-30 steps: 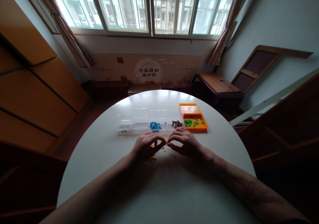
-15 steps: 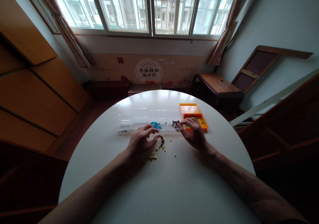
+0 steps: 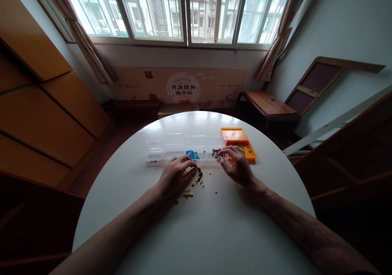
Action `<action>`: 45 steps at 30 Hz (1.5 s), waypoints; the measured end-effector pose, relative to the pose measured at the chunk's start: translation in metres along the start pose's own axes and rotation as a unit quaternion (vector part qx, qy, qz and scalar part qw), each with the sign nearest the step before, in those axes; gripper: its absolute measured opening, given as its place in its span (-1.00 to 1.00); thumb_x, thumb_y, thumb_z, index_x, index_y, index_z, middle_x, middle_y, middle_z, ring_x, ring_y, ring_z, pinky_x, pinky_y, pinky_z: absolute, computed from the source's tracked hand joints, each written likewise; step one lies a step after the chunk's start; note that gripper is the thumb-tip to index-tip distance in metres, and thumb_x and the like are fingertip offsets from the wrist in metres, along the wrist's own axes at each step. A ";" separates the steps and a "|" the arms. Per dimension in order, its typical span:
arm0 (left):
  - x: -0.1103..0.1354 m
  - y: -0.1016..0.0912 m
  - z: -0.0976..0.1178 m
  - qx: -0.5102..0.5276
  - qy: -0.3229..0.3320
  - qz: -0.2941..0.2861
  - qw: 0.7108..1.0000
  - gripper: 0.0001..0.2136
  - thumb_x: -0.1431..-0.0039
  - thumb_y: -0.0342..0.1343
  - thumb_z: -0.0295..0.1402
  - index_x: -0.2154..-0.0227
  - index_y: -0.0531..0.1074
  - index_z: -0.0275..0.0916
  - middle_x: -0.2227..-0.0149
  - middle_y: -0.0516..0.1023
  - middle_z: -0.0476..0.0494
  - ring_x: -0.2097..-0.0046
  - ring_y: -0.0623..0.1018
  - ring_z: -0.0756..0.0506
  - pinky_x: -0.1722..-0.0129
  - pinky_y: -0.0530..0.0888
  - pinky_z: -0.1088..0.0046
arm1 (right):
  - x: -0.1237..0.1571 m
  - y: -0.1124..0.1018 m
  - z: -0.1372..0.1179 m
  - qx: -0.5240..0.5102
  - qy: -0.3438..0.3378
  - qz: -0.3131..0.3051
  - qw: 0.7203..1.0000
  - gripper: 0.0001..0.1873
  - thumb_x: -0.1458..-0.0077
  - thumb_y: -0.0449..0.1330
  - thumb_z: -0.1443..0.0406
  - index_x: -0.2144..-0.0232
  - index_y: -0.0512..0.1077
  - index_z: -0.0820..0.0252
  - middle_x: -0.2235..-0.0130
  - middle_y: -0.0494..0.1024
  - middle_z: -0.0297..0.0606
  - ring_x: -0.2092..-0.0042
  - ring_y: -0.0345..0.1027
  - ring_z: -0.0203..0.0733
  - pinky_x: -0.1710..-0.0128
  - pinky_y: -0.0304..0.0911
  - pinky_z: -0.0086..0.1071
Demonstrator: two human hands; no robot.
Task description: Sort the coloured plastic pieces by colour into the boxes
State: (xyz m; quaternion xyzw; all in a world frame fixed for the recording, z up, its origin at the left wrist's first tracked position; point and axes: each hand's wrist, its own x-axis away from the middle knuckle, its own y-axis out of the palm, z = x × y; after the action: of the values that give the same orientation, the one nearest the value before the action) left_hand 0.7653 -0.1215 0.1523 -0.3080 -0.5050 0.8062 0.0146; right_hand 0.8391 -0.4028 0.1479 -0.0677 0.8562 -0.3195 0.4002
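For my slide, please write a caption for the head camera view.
At a white table: left hand beside a dark curved strip, right hand at brown pieces in a clear box.

Against a second ago, when both hands' fingertips meet at the frame's centre, the right hand (image 3: 237,167) is now right of centre, at the brown pieces (image 3: 215,152), covering most of the green pieces (image 3: 244,147). A curved brown strand (image 3: 200,175) now shows mid-frame, beside the left hand (image 3: 175,173), whose thumb and fingers are closer together than half a second ago. More yellow pieces (image 3: 188,194) show below centre.
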 end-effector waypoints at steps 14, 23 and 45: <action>-0.001 0.002 0.015 0.113 0.043 0.041 0.992 -0.92 -0.49 0.22 -0.30 0.14 0.59 -0.15 0.18 0.75 -0.03 0.21 0.71 -0.06 0.06 0.49 0.36 | 0.003 0.003 -0.016 -0.079 -0.171 -0.113 0.976 -0.86 -0.37 0.32 0.25 0.03 0.56 0.03 0.09 0.69 -0.21 0.04 0.53 -0.04 -0.06 0.44 -0.10; 0.000 0.005 0.021 0.133 0.049 0.038 0.989 -0.89 -0.44 0.29 -0.25 0.19 0.60 -0.14 0.29 0.74 0.03 0.34 0.68 -0.02 0.09 0.47 0.36 | 0.000 0.005 -0.017 -0.079 -0.197 -0.112 0.971 -0.94 -0.44 0.29 0.24 0.10 0.58 0.02 0.16 0.72 -0.27 0.12 0.53 -0.09 0.01 0.43 -0.15; 0.000 -0.010 0.010 0.047 0.050 -0.044 0.997 -0.86 -0.27 0.32 -0.19 0.21 0.60 -0.12 0.17 0.71 -0.08 0.20 0.66 -0.12 0.06 0.43 0.27 | -0.002 -0.001 0.014 0.033 0.020 0.067 0.997 -0.94 -0.39 0.28 0.27 0.17 0.57 0.06 0.18 0.68 -0.23 0.12 0.48 0.05 -0.01 0.35 -0.03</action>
State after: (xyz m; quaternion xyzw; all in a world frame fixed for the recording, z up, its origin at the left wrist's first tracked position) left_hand 0.7569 -0.1244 0.1633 -0.3247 -0.4785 0.8109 0.0898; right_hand 0.8504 -0.4099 0.1437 0.0095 0.8555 -0.3213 0.4060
